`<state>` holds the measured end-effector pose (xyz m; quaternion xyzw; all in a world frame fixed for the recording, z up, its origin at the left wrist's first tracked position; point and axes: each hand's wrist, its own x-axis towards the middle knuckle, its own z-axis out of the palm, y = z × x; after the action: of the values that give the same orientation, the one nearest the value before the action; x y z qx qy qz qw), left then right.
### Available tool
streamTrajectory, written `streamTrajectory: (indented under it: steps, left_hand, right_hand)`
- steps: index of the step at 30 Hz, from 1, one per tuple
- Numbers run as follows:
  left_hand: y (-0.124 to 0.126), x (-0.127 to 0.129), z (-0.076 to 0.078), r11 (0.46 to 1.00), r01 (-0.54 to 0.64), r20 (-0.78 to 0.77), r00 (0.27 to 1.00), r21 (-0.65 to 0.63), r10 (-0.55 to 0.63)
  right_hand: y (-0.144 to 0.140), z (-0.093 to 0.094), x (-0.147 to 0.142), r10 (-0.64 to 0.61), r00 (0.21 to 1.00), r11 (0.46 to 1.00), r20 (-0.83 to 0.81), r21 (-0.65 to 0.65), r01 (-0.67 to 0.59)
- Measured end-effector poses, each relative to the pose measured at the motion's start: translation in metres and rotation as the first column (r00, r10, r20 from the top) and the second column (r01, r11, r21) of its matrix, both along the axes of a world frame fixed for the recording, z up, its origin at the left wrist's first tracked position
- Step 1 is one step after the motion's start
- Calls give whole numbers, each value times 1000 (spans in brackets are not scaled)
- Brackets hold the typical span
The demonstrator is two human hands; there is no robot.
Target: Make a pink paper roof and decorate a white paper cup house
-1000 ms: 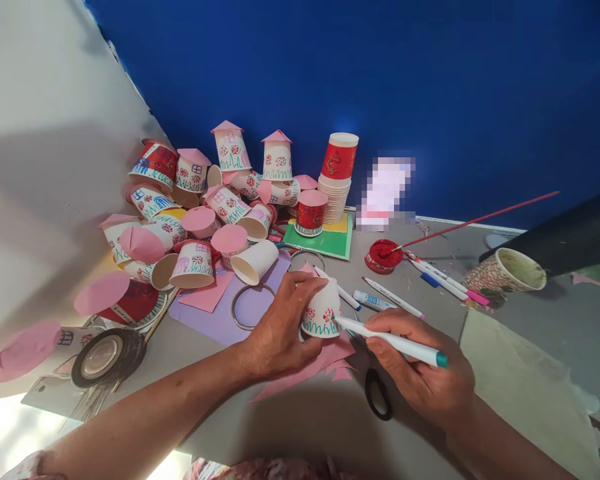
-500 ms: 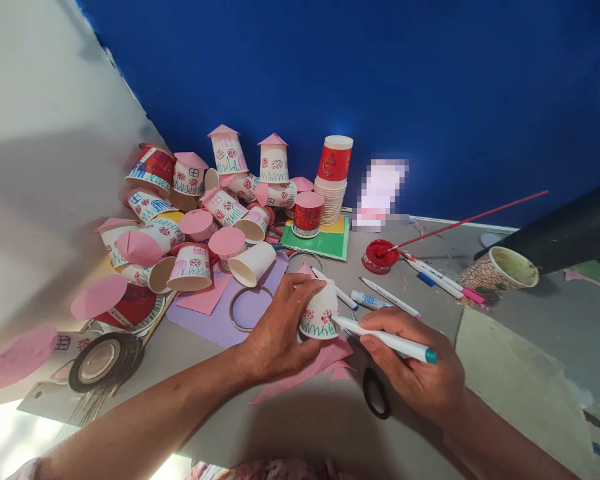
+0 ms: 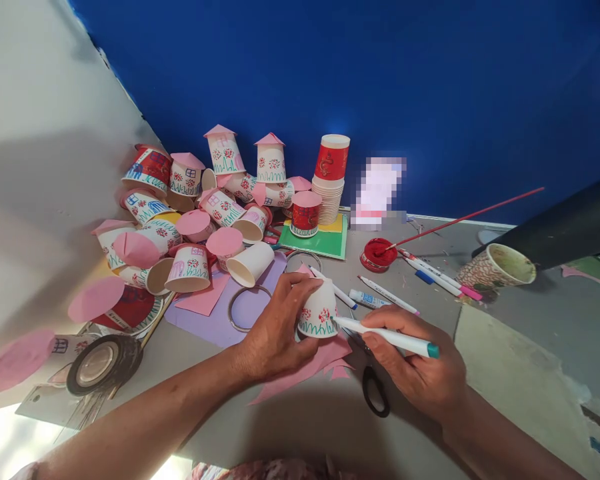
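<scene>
Upside down in my left hand [image 3: 280, 330] is a white paper cup [image 3: 321, 300], gripped between fingers and thumb. Red dotted flowers and a green zigzag band run around its lower part. My right hand [image 3: 420, 363] is closed on a white marker [image 3: 393, 339] with a green end, its tip at the cup's right side beside a red flower. Pink paper [image 3: 300, 373] with cut edges lies under the cup. Just left of my right hand are scissors [image 3: 375, 392] with a dark handle, partly hidden.
Decorated cups with pink paper roofs [image 3: 190, 267] are heaped at the left. A cup stack [image 3: 330, 180] stands behind. Rightward lie a red paint pot [image 3: 379, 255] with a stick, several markers [image 3: 440, 277] and a patterned cup [image 3: 497, 267]. A tape roll [image 3: 104, 365] rests at front left.
The view has shifted slightly. The marker tip stays close to the cup's right side, and both hands keep their hold.
</scene>
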<state>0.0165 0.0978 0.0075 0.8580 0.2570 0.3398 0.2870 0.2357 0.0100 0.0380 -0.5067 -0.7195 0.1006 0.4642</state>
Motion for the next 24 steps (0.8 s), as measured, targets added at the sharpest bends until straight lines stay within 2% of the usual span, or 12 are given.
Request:
streamTrajectory:
  steps: [10, 24]
  left_hand:
    - [2, 0, -1, 1000, 11, 15, 1000, 28, -12]
    - [1, -1, 0, 1000, -6, -14, 1000, 30, 6]
  right_hand:
    - [-1, 1, -1, 31, 1000, 1000, -2, 4, -31]
    - [2, 0, 1, -18, 999, 999, -48, -33, 16]
